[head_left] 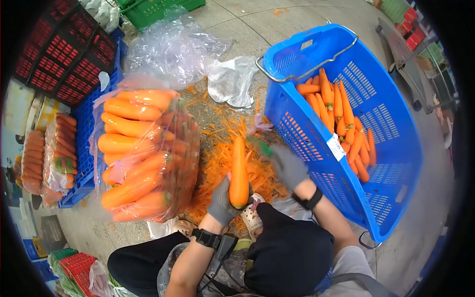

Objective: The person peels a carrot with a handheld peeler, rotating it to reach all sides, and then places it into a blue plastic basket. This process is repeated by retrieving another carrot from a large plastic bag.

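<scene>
My left hand, in a grey glove, is closed around the lower end of a peeled carrot, which points away from me. To the right of the carrot's top, my right hand is blurred by motion; it grips a green peeler, whose outline is smeared. Beneath both hands lies a heap of orange carrot peelings on the floor. A clear plastic bag full of carrots stands left of my left hand. On my right, a blue basket holds several peeled carrots.
Crumpled clear plastic and a white bag lie ahead on the floor. Black crates and bagged carrots on a blue pallet stand at the left. A green crate is at the back.
</scene>
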Tool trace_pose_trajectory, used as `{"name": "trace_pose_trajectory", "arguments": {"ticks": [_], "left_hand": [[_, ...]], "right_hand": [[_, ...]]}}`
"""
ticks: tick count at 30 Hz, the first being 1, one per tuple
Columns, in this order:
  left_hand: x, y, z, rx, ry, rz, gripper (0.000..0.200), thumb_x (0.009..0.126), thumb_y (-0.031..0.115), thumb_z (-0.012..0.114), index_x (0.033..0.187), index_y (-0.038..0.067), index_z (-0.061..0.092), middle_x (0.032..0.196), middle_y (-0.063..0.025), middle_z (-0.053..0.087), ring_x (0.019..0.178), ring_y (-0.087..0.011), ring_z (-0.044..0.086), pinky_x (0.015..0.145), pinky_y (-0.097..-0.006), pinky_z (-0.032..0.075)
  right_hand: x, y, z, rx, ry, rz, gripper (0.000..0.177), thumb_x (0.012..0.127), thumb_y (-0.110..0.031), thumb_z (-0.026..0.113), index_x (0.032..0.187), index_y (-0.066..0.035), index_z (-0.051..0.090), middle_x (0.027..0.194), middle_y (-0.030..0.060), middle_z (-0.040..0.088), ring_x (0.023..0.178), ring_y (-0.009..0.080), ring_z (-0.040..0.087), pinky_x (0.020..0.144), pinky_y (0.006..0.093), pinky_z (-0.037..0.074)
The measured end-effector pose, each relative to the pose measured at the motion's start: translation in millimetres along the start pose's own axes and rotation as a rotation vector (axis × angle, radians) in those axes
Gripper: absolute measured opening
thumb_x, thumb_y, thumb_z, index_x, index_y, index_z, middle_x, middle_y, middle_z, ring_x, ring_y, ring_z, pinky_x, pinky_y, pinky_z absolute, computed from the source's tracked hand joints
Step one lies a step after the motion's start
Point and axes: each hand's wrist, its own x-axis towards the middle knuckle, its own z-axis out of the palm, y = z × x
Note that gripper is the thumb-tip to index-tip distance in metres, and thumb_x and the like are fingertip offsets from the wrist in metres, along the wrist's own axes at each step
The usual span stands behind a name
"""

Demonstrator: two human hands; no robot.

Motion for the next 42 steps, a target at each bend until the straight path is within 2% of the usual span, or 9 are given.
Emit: {"name": "trace_pose_trajectory", "arguments": {"ticks": [4,7,13,16,18,23,27,34,42], "left_hand": [[-10.2,2.6,7.8,0.099,-0.019,0.01,0.046,0.087,0.041,0.052,0.111,0.002,0.05,0.092,-0.0157,0.06,0.08,-0.0265,0.061,0.069,-0.0383,0.052],[-2.7,6.7,13.3,0.077,0.039,-0.009,0.047,0.088,0.042,0.051,0.113,0.002,0.049,0.092,-0.0148,0.059,0.082,-0.0259,0.06,0.07,-0.039,0.052],[-5.2,-2.6,-4.1,0.006,-0.134,-0.096,0.05,0.088,0.047,0.048,0.112,0.004,0.049,0.094,-0.0137,0.058,0.083,-0.0243,0.059,0.069,-0.0388,0.051],[-4.2,3.4,-1.5,-0.002,0.061,-0.013,0.047,0.088,0.045,0.049,0.111,0.004,0.049,0.092,-0.0122,0.058,0.081,-0.0242,0.059,0.068,-0.0374,0.051],[-1.5,6.7,-3.2,-0.068,0.092,0.002,0.046,0.088,0.044,0.05,0.111,0.004,0.05,0.091,-0.0115,0.058,0.08,-0.0242,0.058,0.067,-0.0369,0.051],[-9.9,-2.8,-8.8,-0.058,-0.138,-0.137,0.046,0.084,0.043,0.056,0.108,0.004,0.051,0.09,-0.0111,0.057,0.081,-0.0238,0.058,0.067,-0.0361,0.05],[-7.8,0.7,0.3,-0.076,-0.008,-0.082,0.046,0.085,0.044,0.055,0.107,0.003,0.051,0.089,-0.0144,0.057,0.078,-0.0264,0.057,0.065,-0.0349,0.049],[-15.0,-3.4,-5.7,0.076,-0.119,-0.116,0.048,0.085,0.046,0.053,0.107,0.002,0.052,0.089,-0.0164,0.058,0.079,-0.0293,0.06,0.068,-0.0386,0.051],[0.4,-0.4,-7.2,-0.051,-0.095,-0.056,0.056,0.083,0.05,0.054,0.106,-0.001,0.05,0.093,-0.0146,0.057,0.079,-0.0254,0.058,0.064,-0.0342,0.051]], "right_hand": [[5.1,-11.1,-19.2,0.224,0.262,-0.009,0.025,0.086,-0.021,0.052,0.109,-0.011,0.057,0.096,0.0142,0.06,0.084,0.031,0.059,0.068,0.04,0.048],[-17.4,-31.4,-16.5,0.261,-0.207,-0.328,0.024,0.087,-0.019,0.05,0.109,-0.01,0.057,0.094,0.0151,0.06,0.083,0.0327,0.059,0.07,0.0402,0.048],[13.3,9.1,0.4,-0.055,0.025,0.436,0.027,0.085,-0.022,0.054,0.11,-0.014,0.058,0.089,0.0107,0.061,0.08,0.0304,0.06,0.069,0.0395,0.049],[-6.8,-12.4,2.4,0.257,0.174,-0.137,0.028,0.085,-0.024,0.053,0.111,-0.016,0.057,0.086,0.0104,0.06,0.079,0.0311,0.06,0.067,0.0401,0.048],[-20.3,-40.5,-8.9,0.124,-0.257,-0.229,0.027,0.086,-0.025,0.051,0.11,-0.015,0.056,0.086,0.0112,0.06,0.078,0.0311,0.06,0.064,0.0401,0.048],[13.3,18.0,9.7,0.02,0.014,0.347,0.034,0.086,-0.03,0.053,0.118,-0.019,0.053,0.09,0.0096,0.06,0.082,0.0298,0.059,0.067,0.0406,0.048],[-16.9,-29.8,-18.8,0.237,-0.355,-0.212,0.034,0.085,-0.027,0.054,0.117,-0.017,0.054,0.098,0.0114,0.061,0.087,0.0297,0.059,0.074,0.0389,0.048],[8.6,4.5,-9.2,0.172,0.197,0.155,0.031,0.085,-0.019,0.054,0.115,-0.01,0.054,0.094,0.0147,0.06,0.085,0.0319,0.058,0.072,0.038,0.047],[-24.6,-19.6,3.6,0.156,-0.227,-0.111,0.03,0.086,-0.021,0.052,0.115,-0.013,0.054,0.088,0.0104,0.061,0.082,0.0298,0.059,0.069,0.0387,0.048]]}}
